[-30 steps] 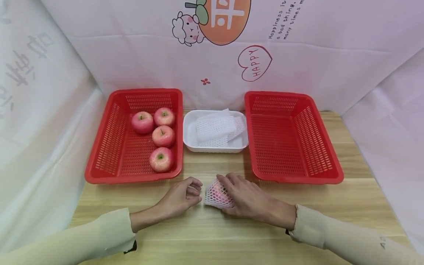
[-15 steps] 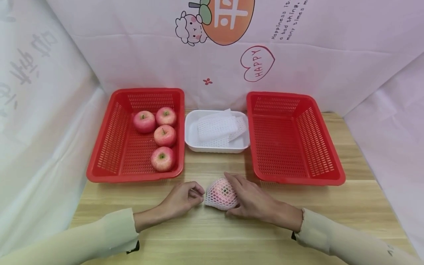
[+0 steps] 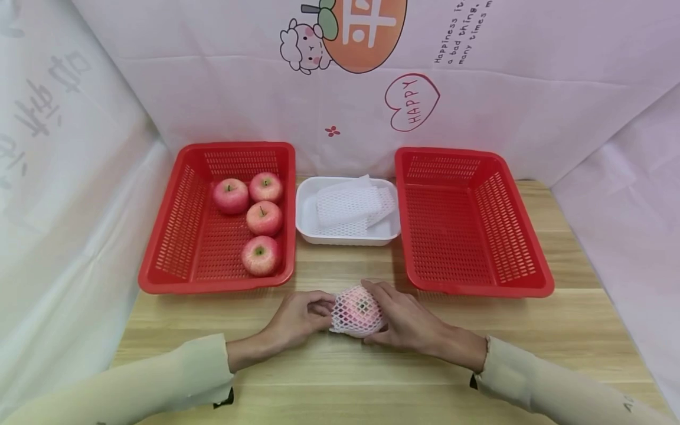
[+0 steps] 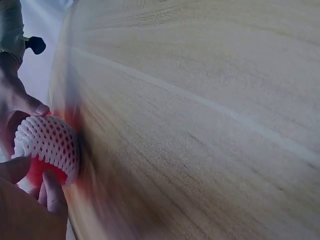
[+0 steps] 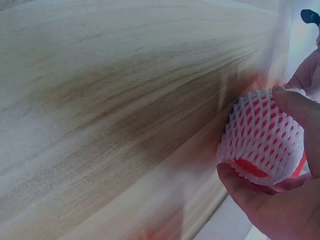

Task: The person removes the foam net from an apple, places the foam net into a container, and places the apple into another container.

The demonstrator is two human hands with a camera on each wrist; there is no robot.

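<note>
In the head view an apple [image 3: 363, 307] sits on the wooden table, wrapped in a white foam net sleeve [image 3: 347, 324]. My right hand [image 3: 411, 321] grips it from the right side, with fingers and thumb curled round it. My left hand [image 3: 297, 319] is at the sleeve's left edge, thumb and fingertips pinching it there. Through the left wrist view, bare red skin of the apple [image 4: 42, 170] shows at the sleeve's opening, between the left thumb and fingers. The right wrist view shows the right thumb and a finger against the sleeve [image 5: 265, 130].
A red basket [image 3: 212, 285] at left holds several unwrapped apples [image 3: 261, 255]. Between the baskets stands a white tray [image 3: 347, 239] with folded foam nets [image 3: 347, 206]. A second red basket [image 3: 473, 289] is at right. White printed cloth [image 3: 239, 88] borders the table [image 3: 340, 383].
The right hand has drawn back slightly to the right and the apple has turned so its stem end shows. My left hand has moved right and now meets the foam net.
</note>
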